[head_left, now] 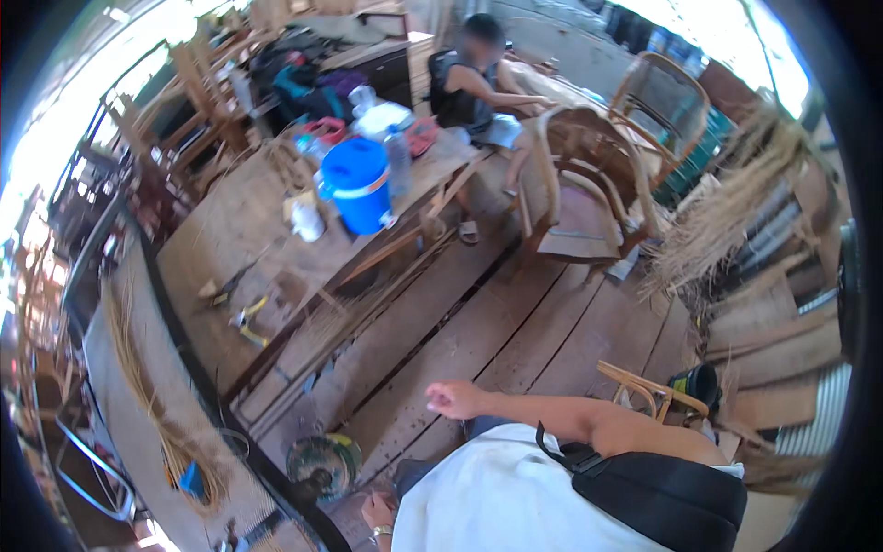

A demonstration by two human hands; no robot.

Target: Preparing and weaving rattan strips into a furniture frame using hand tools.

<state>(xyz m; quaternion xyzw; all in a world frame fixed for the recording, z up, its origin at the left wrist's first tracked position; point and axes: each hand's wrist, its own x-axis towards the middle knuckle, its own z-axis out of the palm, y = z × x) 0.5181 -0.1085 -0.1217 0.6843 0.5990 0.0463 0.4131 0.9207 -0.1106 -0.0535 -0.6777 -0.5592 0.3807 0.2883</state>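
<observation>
My right hand (451, 400) is held out in front of me over the plank floor, its fingers curled in, and nothing shows in it. My left hand (377, 509), with a watch (382, 530) at the wrist, hangs low by my side; its fingers are too small and blurred to read. Nearest to that hand is a round, dark green container (324, 467) on the floor. Just left of it runs the dark edge of a curved wooden panel (138, 368), on which a bundle of pale rattan strands (147, 396) and a blue piece (191, 481) lie.
A worktable (221, 207) carries a blue water cooler (357, 187), a white bottle (306, 221) and yellow-handled pliers (248, 320). Beyond it a person (464, 87) sits working. A wooden armchair (589, 193) stands ahead right, near hanging fibre strands (736, 202). A rattan frame (648, 391) is beside my right arm.
</observation>
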